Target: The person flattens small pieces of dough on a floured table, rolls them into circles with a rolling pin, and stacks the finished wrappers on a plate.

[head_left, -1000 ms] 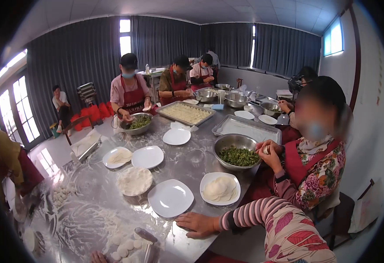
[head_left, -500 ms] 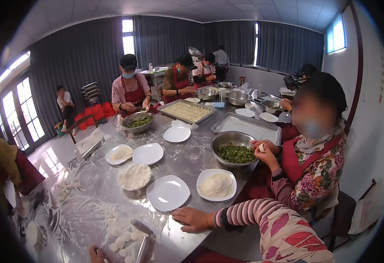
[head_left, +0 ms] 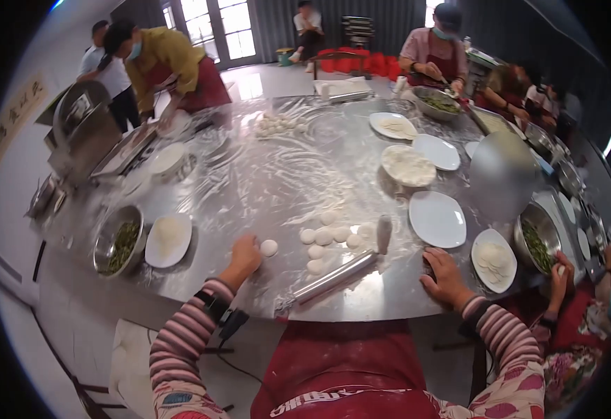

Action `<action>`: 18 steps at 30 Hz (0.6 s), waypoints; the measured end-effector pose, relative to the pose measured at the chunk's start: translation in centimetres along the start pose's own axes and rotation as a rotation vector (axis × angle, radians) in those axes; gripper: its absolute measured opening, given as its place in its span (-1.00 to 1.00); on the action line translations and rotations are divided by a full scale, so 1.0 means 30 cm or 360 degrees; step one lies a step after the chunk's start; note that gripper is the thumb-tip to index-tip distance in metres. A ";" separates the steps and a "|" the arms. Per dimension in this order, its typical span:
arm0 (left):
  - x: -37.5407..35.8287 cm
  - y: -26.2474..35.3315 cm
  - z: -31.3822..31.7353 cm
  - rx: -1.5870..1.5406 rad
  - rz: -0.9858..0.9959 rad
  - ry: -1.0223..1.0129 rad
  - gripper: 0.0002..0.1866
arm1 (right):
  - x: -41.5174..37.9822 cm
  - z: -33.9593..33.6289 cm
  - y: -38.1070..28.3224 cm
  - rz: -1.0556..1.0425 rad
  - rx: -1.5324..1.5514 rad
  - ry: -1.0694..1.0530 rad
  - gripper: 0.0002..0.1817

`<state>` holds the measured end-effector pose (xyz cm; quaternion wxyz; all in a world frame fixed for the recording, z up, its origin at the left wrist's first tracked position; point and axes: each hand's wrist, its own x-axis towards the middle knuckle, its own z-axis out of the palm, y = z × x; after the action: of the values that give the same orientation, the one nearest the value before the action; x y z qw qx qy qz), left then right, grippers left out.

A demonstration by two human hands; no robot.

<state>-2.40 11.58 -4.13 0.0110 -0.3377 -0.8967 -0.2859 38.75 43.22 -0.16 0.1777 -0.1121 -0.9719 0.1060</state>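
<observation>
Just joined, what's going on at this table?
The left hand, fingers curled, is down on the floury table beside one white round. The right hand rests spread near a bare white plate. Between them lie more rounds and a metal rolling pin, neither held. Across the table, a yellow-sleeved co-worker leans in.

Pink-and-dark striped sleeves point(head_left: 184, 342)

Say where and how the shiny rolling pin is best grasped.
Probably mid-length on the rolling pin, from above, fingers wrapping across it: it is long, round and lies slantwise on the table with its top uncovered. The dough rounds beyond it make the near side seem roomier.
</observation>
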 end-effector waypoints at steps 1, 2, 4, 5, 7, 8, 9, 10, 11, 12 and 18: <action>0.016 0.015 0.007 -0.0022 0.0006 -0.0031 -0.77 | 0.004 0.002 -0.003 -0.0014 -0.0004 -0.0005 -0.40; 0.023 0.038 0.015 -0.0028 0.0000 -0.0021 -0.77 | 0.005 0.001 -0.002 -0.0018 -0.0013 -0.0002 -0.41; 0.034 0.097 0.031 -0.0027 0.0177 -0.0147 -0.78 | 0.004 -0.015 -0.006 0.0001 -0.0018 -0.0011 -0.41; 0.034 0.131 0.054 -0.0036 0.0181 -0.0146 -0.78 | 0.005 -0.018 -0.012 0.0023 -0.0017 -0.0027 -0.41; 0.038 0.196 0.100 -0.1171 -0.0356 -0.0517 -0.77 | 0.006 -0.017 -0.011 0.0023 -0.0030 -0.0024 -0.40; 0.043 0.209 0.104 -0.1178 -0.0352 -0.0525 -0.77 | 0.004 -0.018 -0.009 0.0021 -0.0033 -0.0023 -0.40; 0.047 0.226 0.097 -0.1082 -0.0210 -0.0494 -0.72 | 0.002 -0.019 -0.007 0.0031 -0.0037 -0.0026 -0.40; 0.048 0.241 0.086 -0.0981 -0.0067 -0.0463 -0.67 | 0.002 -0.018 -0.007 0.0028 -0.0045 -0.0019 -0.40; 0.034 0.254 0.075 -0.0980 -0.0063 -0.0476 -0.67 | 0.000 -0.018 -0.007 0.0026 -0.0053 -0.0012 -0.40; 0.002 0.296 0.031 -0.0600 0.0242 -0.0285 -0.61 | 0.002 -0.019 -0.011 0.0041 -0.0055 -0.0013 -0.40; -0.009 0.383 0.005 0.0281 0.1588 -0.0402 -0.43 | 0.011 -0.031 -0.015 0.0026 -0.0048 -0.0017 -0.40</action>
<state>4.88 18.48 1.50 0.0660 -0.7536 -0.6417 -0.1263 38.71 43.02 0.90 0.1700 -0.1221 -0.9734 0.0935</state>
